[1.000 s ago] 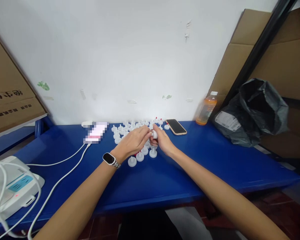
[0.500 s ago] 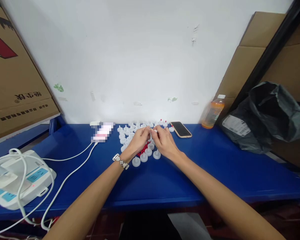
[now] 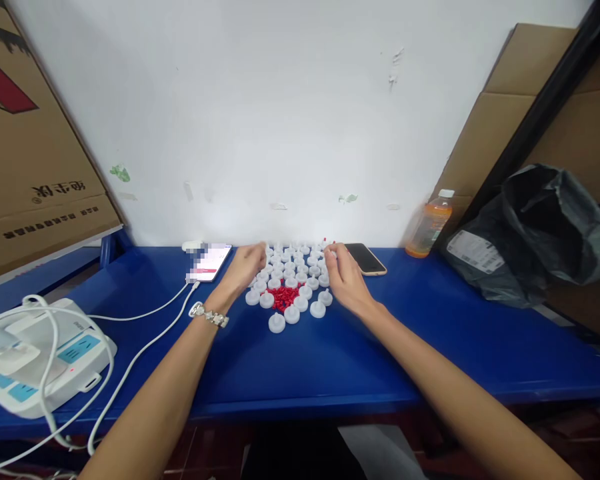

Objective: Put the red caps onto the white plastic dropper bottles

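Many white round plastic caps with a small raised spout (image 3: pixel 277 323) stand spread over the middle of the blue table. Among them lies a heap of tiny red tips (image 3: pixel 283 297). My left hand (image 3: pixel 249 268), with a bracelet at its wrist, is at the left edge of the caps, fingers curled together; whether it holds something is hidden. At their right edge is my right hand (image 3: pixel 347 277), its thumb and fingers closed in a pinch whose contents I cannot make out. Just beyond the right fingers stand a couple of caps bearing red tips (image 3: pixel 325 241).
A dark phone (image 3: pixel 366 259) lies behind my right hand. To the left are a lit phone (image 3: pixel 211 262) on a white cable and a power strip (image 3: pixel 45 353). An orange drink bottle (image 3: pixel 429 223) and a black plastic bag (image 3: pixel 525 233) stand at the right.
My hands have come apart from their meeting over the caps: the left has moved left, the right slightly right. The caps and red heap between them now show.
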Action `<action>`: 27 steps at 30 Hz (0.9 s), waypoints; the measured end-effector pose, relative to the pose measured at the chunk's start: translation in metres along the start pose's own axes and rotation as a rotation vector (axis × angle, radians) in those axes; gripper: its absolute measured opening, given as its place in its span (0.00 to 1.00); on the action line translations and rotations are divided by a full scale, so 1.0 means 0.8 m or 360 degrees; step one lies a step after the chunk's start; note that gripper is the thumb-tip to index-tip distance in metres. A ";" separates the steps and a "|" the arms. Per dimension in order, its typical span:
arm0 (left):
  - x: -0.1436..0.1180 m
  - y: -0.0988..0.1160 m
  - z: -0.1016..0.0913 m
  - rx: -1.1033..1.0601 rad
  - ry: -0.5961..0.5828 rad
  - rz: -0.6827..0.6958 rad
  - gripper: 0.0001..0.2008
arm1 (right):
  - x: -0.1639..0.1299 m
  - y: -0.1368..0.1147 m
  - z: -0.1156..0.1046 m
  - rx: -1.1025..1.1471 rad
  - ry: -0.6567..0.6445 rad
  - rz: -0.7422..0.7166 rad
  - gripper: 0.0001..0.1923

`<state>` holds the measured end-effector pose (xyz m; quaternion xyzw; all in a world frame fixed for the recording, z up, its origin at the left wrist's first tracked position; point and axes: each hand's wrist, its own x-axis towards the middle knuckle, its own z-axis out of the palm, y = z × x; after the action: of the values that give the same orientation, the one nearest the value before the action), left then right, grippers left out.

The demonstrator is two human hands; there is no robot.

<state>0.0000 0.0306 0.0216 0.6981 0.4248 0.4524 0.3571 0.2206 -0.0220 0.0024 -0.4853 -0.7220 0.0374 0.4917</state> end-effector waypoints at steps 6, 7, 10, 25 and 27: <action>-0.011 -0.011 0.000 0.0843 -0.0524 0.0431 0.12 | -0.001 0.024 0.020 0.0430 -0.0112 0.0362 0.18; -0.012 -0.012 0.003 0.0899 -0.0544 0.0455 0.12 | -0.001 0.027 0.022 0.0464 -0.0110 0.0389 0.19; -0.015 -0.010 0.013 0.0871 -0.0464 0.0464 0.13 | 0.000 0.033 0.026 0.0589 -0.0112 0.0444 0.20; 0.066 0.020 0.062 0.0372 -0.0560 0.0339 0.14 | 0.022 0.055 0.002 0.0967 0.0236 0.0649 0.23; 0.090 0.020 0.067 0.0756 -0.0751 0.0302 0.12 | 0.023 0.064 -0.002 0.0940 0.0240 0.0678 0.23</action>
<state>0.0712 0.0842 0.0417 0.8834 0.3572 0.1984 0.2294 0.2552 0.0179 -0.0112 -0.4633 -0.5247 0.3097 0.6435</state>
